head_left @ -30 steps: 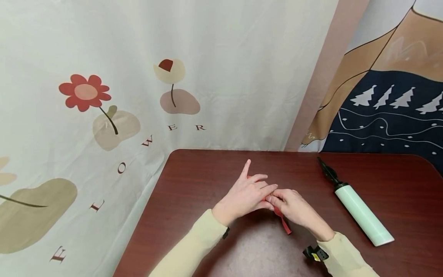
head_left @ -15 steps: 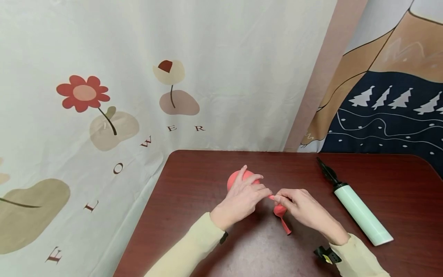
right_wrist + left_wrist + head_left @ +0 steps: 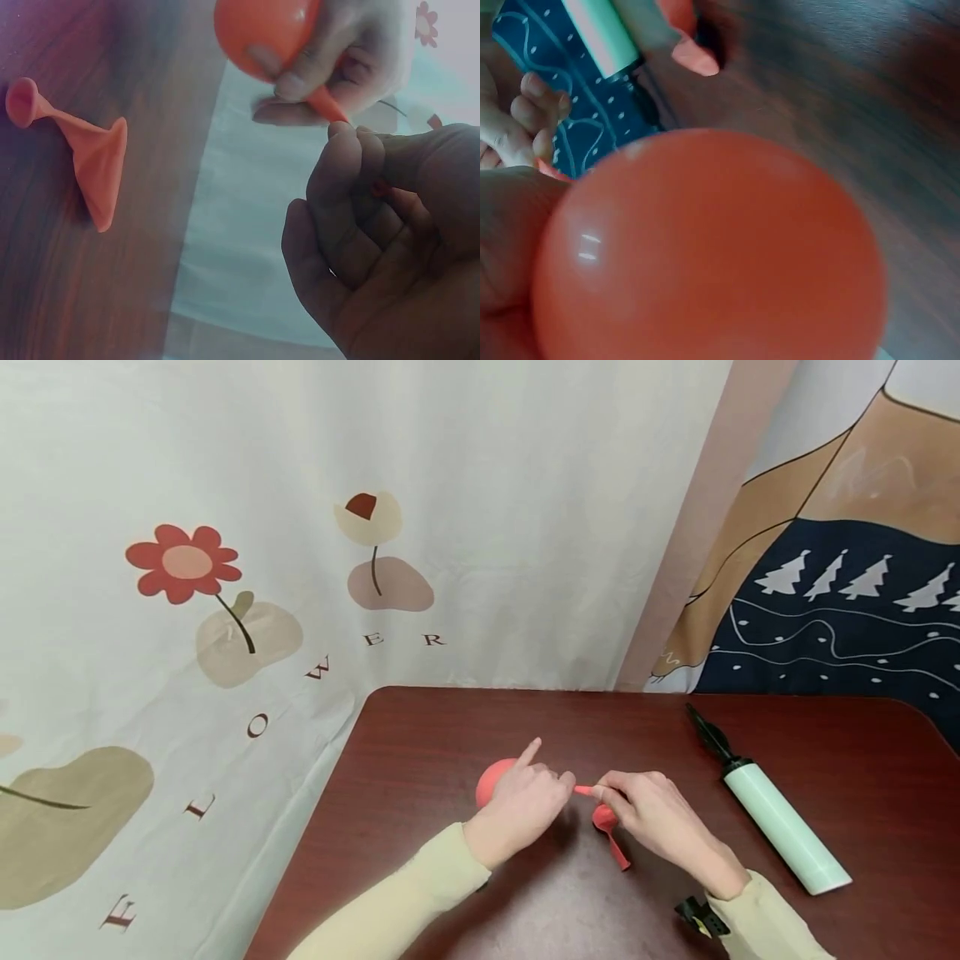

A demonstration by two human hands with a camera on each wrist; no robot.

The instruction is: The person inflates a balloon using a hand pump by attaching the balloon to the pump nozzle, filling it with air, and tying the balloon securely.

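Note:
A round, inflated red balloon (image 3: 492, 782) is partly covered by my left hand (image 3: 527, 806) in the head view. The thumb and fingers of that hand pinch the base of its neck (image 3: 324, 103), as the right wrist view shows. My right hand (image 3: 658, 814) pinches the far end of the neck, drawing it out straight between the two hands. The mouth of the neck is mostly hidden in the right fingers. Below the hands a second, limp red balloon (image 3: 606, 820) lies on the table, its narrow neck towards the front.
A hand pump (image 3: 786, 822) with a pale green barrel and black nozzle lies at the right of the dark red table (image 3: 435, 727). Behind the table's back edge hangs a printed curtain (image 3: 525, 527). A dark blue patterned cloth (image 3: 847, 627) hangs at the back right.
My left hand has shifted from beside the right hand to the left with the inflated balloon, stretching its neck. The right hand moved slightly right, and the limp balloon came into fuller view.

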